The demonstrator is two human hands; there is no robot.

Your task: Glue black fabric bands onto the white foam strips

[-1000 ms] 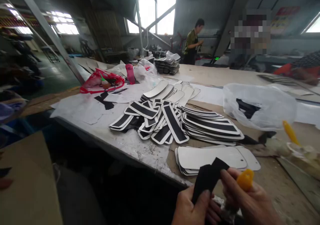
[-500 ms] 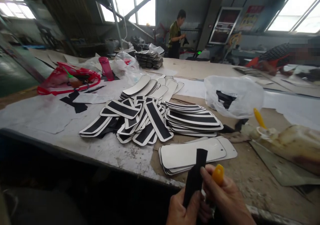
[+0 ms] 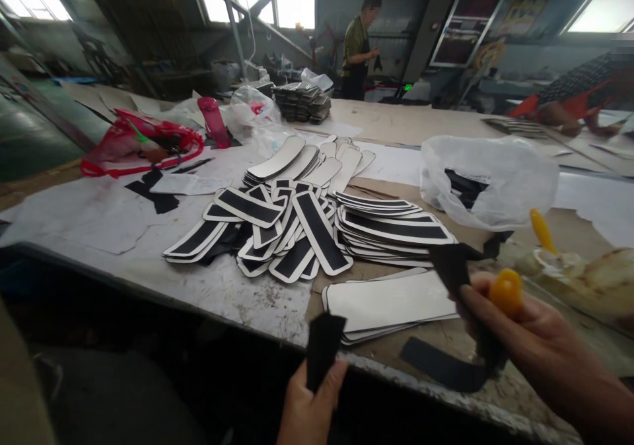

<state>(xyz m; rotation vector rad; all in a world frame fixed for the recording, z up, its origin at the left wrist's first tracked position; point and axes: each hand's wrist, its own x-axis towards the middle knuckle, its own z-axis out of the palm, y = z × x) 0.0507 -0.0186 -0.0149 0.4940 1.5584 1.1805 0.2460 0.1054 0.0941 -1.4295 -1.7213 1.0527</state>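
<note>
My left hand (image 3: 314,399) pinches a short black strip (image 3: 324,346) between thumb and fingers, in front of the table edge. Farther right, my right hand (image 3: 535,326) is closed on another black strip (image 3: 450,267) and a tool with a yellow handle (image 3: 506,293); the rest of the tool is hidden. A curved black strip (image 3: 443,366) shows below that hand; whether it hangs from it or lies on the table I cannot tell. Between my hands lies a stack of plain white curved panels (image 3: 386,303). Behind it are stacked white panels with black strips on them (image 3: 396,227).
A loose pile of black-striped panels (image 3: 321,234) covers the middle of the table. Around it are a clear plastic bag (image 3: 515,181), a red bag (image 3: 143,144), a pink bottle (image 3: 214,123) and a yellow-handled brush-like tool (image 3: 542,230). Co-workers stand beyond, one person (image 3: 359,49) in green.
My hands have moved apart, left hand leftward, right hand rightward. The black strip they held together now shows as separate ends, one in each hand. The view has shifted slightly.
</note>
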